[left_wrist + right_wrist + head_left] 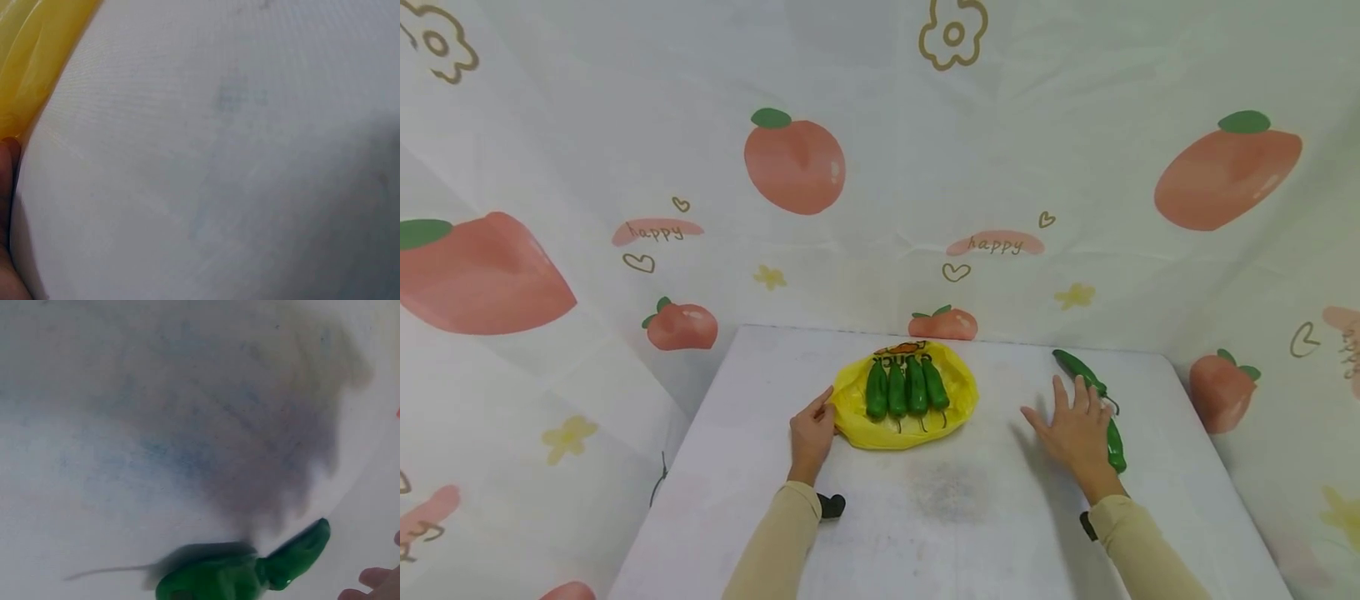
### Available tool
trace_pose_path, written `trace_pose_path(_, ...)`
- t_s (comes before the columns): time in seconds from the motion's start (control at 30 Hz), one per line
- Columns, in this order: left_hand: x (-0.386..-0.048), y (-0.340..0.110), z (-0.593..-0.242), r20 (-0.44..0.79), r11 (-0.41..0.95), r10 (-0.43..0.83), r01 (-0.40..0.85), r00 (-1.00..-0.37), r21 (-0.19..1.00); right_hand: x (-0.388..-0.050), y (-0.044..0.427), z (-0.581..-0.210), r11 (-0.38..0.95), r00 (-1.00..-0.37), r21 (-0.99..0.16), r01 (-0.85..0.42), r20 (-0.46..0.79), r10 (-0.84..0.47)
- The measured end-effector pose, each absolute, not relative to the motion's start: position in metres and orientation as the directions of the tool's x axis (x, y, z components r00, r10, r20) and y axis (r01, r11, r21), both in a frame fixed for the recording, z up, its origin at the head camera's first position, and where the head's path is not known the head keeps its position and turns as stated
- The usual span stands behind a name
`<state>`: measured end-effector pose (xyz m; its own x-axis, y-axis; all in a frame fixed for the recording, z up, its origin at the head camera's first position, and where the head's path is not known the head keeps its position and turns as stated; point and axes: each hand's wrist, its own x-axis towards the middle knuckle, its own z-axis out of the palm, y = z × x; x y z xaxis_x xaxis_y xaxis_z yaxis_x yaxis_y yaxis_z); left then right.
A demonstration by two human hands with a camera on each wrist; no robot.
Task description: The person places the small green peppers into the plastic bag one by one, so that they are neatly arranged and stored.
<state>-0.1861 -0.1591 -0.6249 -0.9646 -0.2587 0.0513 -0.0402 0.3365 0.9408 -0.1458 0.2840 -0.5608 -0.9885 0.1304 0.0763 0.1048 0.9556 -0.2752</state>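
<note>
Four green peppers lie side by side on a yellow plastic bag (pixel 880 435), among them a left-most pepper (pixel 877 390). My left hand (pixel 812 437) pinches the bag's left edge; in the left wrist view its fingertips (pixel 9 153) meet the yellow plastic (pixel 37 56). Fingers spread, my right hand (pixel 1078 433) is over the right side of the table, beside a long green pepper (pixel 1077 370) and a second one (pixel 1116 448) partly hidden by the hand. In the right wrist view a green pepper (pixel 215 580) lies below the fingers (pixel 375 584), which hold nothing.
The white table (pixel 955 533) meets a fabric backdrop (pixel 880 275) printed with fruit at its back and sides. Dark straps show at both wrists. A thin dark cord (pixel 658 479) hangs by the table's left edge.
</note>
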Motion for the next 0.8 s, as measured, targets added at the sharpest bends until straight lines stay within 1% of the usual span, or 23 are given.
trace_pose_path(0.27, -0.188, -0.160, -0.627, 0.041, 0.330, -0.257, -0.047, -0.965, 0.943, -0.138, 0.299, -0.565, 0.946, -0.984, -0.303, 0.111, 0.102, 0.148)
trace_pose_path(0.57, -0.187, -0.160, -0.627, 0.039, 0.340, -0.264, -0.055, -0.964, 0.939, -0.131, 0.314, -0.564, 0.916, -0.980, -0.364, 0.171, 0.030, 0.195)
trace_pose_path(0.8, -0.187, -0.159, -0.626, 0.024, 0.319, -0.270, -0.066, -0.963, 0.945, -0.127, 0.324, -0.562, 0.892, -0.975, -0.409, 0.192, 0.020, 0.219)
